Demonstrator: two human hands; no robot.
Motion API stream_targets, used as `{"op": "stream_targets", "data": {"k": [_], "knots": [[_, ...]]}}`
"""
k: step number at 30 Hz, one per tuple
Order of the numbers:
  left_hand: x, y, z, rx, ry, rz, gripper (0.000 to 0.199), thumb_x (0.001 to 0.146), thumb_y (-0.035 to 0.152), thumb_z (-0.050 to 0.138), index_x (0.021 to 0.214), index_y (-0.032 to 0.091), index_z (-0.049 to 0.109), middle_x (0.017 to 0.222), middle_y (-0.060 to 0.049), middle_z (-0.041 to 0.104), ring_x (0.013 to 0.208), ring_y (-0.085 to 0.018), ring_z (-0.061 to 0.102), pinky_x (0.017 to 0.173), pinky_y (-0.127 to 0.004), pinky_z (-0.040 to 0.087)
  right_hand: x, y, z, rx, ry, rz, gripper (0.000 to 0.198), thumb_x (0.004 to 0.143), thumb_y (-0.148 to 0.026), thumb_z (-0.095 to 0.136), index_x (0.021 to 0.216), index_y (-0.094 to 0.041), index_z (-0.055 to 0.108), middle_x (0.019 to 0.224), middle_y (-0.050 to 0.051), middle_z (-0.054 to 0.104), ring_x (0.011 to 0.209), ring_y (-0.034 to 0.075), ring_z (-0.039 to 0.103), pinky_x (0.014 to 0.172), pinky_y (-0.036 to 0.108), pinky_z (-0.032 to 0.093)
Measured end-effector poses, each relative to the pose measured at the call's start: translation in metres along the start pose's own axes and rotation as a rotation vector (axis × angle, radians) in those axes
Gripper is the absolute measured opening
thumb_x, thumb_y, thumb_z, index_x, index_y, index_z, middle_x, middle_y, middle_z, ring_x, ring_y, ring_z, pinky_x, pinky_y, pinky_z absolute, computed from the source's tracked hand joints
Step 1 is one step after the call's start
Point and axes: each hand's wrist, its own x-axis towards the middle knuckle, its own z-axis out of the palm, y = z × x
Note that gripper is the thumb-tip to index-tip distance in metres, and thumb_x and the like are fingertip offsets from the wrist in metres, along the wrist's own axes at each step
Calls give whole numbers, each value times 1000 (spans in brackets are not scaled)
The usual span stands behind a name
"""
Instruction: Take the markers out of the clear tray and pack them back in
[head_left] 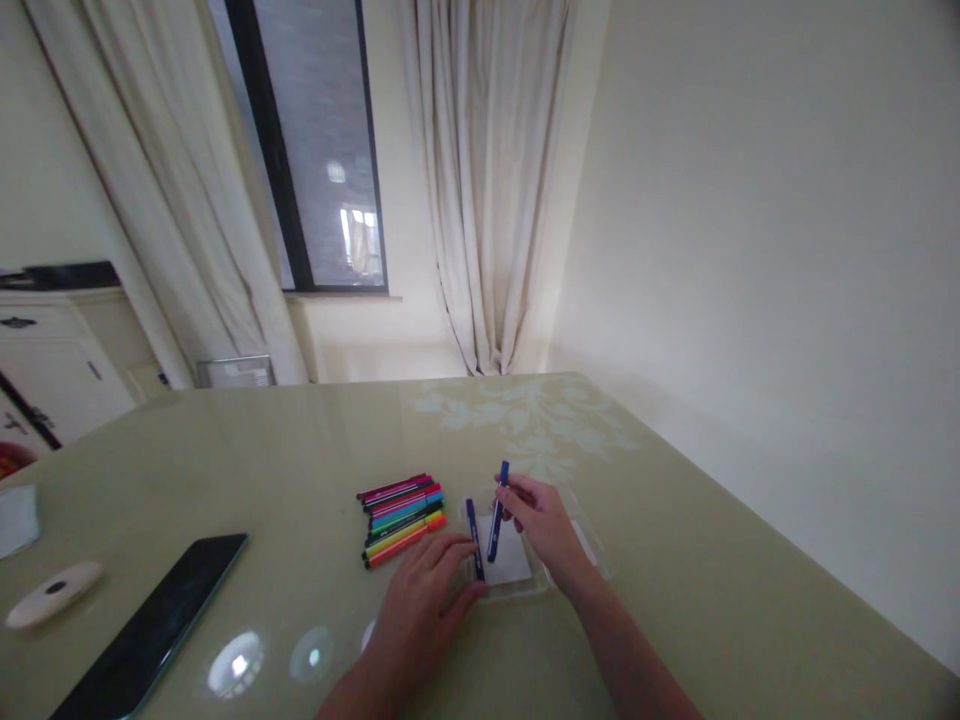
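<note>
A blue felt-tip marker (496, 520) is pinched between the thumb and fingers of my right hand (541, 515), held tilted above a clear plastic case (517, 592). Inside the case, along its left side, lies a purple marker (472, 520). My left hand (429, 585) grips the case's left edge, fingertips beside the purple marker and thumb at the near corner. A white card (514, 562) shows in the case. Left of the case, several colored markers (405, 520) lie side by side in a row, in reds, blue, green, yellow and orange.
On the left of the glossy green table (315, 460) lie a dark phone or tablet (157, 625) and a white oval device (54, 594). A pale folded item (16, 520) sits at the far left edge. Walls and curtains (487, 200) stand behind.
</note>
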Motion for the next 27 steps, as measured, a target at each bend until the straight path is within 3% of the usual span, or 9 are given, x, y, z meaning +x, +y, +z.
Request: {"op": "stream_targets", "data": {"k": [4,7,10,15,19,23,27], "knots": [[-5,1,5,128,-122,52,50,86,30,74,135,30,61,139,-6,65,127,-29,59,111,-49,48,-3,7,-1,-303,-127,28,19,81,-32,67,81,-16,77,63,2,70,58,17,63,53,25,41],[-4,1,5,137,-170,36,51,87,24,73,136,29,60,138,-6,65,126,-28,60,111,-46,49,-7,10,9,-462,-82,18,12,78,-24,71,85,-17,78,71,4,76,67,20,70,64,28,48],[-3,0,5,152,-171,64,54,88,24,72,140,31,57,139,-5,65,127,-27,59,111,-46,48,-9,12,15,-539,-33,15,18,76,-20,75,94,-16,78,80,6,79,77,21,73,73,28,50],[-4,0,7,228,-178,107,47,89,19,70,133,36,64,140,-2,63,128,-27,58,110,-48,49,-8,14,19,-618,-36,-6,3,79,-18,74,82,-18,74,78,3,77,74,18,70,68,25,45],[-4,3,8,243,-176,122,42,91,21,68,130,36,65,141,-1,63,127,-27,58,110,-46,49,-8,16,20,-757,-17,-28,11,81,-19,74,71,-19,71,74,3,74,73,18,66,66,26,40],[2,-3,0,230,-88,82,26,101,29,53,124,30,66,129,-4,67,120,-24,61,105,-41,50,-9,13,18,-728,-28,-59,13,85,-22,70,72,-19,72,73,2,73,71,17,64,66,26,38],[8,-19,-21,418,80,-157,24,102,26,47,106,23,70,110,-8,70,105,-26,63,94,-43,50,-10,6,15,-660,7,-110,20,91,-29,65,77,-18,73,75,3,74,72,18,64,67,27,39]]}}
